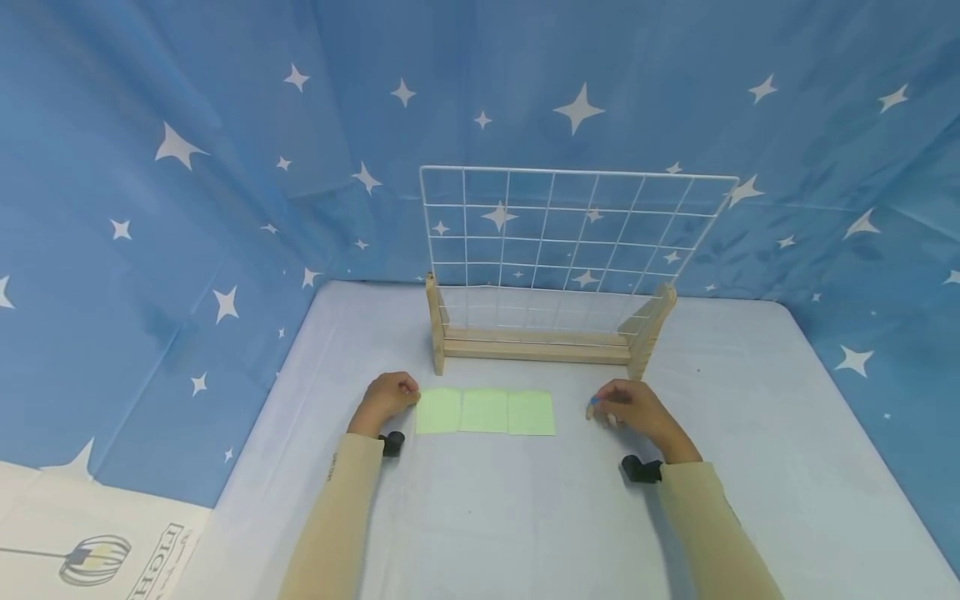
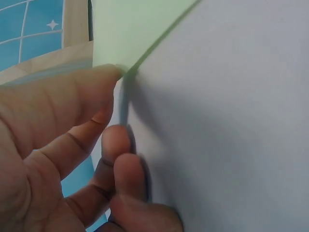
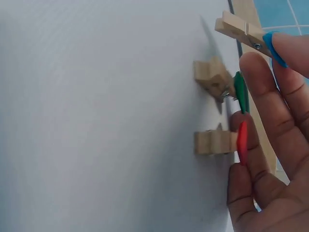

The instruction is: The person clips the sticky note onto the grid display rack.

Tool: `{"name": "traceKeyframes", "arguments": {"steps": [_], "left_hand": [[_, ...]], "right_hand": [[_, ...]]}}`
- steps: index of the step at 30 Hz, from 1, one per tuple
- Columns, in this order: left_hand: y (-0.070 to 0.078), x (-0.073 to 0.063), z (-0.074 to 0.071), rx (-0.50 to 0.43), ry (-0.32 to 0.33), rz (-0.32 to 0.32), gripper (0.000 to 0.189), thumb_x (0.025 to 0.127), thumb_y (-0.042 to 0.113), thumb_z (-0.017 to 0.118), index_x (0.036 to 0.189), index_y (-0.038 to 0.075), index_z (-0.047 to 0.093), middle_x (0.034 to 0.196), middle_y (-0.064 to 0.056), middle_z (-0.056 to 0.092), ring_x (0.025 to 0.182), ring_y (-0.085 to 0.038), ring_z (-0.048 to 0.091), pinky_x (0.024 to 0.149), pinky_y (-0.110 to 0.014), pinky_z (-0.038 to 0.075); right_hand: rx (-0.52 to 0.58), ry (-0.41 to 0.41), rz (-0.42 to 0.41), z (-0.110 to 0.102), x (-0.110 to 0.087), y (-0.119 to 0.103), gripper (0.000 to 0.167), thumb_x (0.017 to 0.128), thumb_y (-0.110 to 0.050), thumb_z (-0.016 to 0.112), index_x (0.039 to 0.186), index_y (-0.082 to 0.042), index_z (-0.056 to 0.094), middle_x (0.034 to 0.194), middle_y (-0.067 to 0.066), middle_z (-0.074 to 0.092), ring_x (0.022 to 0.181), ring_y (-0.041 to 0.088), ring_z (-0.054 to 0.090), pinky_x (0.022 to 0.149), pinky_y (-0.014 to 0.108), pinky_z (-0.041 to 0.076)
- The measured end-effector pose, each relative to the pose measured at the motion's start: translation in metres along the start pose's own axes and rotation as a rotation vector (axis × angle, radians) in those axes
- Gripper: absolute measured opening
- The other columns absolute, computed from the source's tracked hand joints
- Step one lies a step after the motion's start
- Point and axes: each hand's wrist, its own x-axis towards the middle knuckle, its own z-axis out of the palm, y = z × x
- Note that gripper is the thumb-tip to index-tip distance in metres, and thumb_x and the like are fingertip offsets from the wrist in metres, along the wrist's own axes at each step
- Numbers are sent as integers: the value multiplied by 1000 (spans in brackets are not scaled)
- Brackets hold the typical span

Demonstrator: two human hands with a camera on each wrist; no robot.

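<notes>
Three light green paper squares lie side by side on the white-covered table; the leftmost green paper [image 1: 441, 412] is by my left hand [image 1: 385, 402]. In the left wrist view, thumb and a finger pinch the corner of this sheet, the other fingers curling below. My right hand [image 1: 636, 408] pinches a wooden clothespin by its blue end [image 3: 241, 30] between thumb and finger, with its jaws pointing away from the hand. Beside those fingers stand two more wooden clothespins, one with a green piece [image 3: 240, 92] and one with a red piece [image 3: 242, 143].
A white wire grid [image 1: 570, 233] leans back in a wooden stand [image 1: 536, 352] behind the papers. The middle green paper [image 1: 484, 411] and right green paper [image 1: 531, 413] sit between my hands. A blue star-patterned curtain [image 1: 247, 167] surrounds the table [image 1: 480, 525].
</notes>
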Motion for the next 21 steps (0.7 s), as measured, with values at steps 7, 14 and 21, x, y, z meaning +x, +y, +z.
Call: {"name": "traceKeyframes", "arguments": {"steps": [7,14,21], "left_hand": [[-4,-5,-3,-27,-8,22,13,106,9,65,109,-2,70,97,-11,66,90,-25,59,82,-37,51],[-10,-8,-5,-23,-15,21,16,108,13,64,112,-2,70,99,-10,66,91,-25,59,83,-37,51],[-12,-10,-4,-79,45,75,16,108,13,63,114,0,69,108,-15,70,100,-31,64,91,-46,55]], "right_hand": [[104,-13,31,-6,2,-5,25,103,-5,71,119,14,66,96,13,75,74,13,61,65,25,52],[55,33,38,-14,-1,-11,39,107,-21,70,136,6,70,129,21,75,114,22,70,96,30,51],[133,73,13,-19,-8,-24,38,107,-20,71,133,7,71,130,16,75,107,1,67,94,18,51]]}}
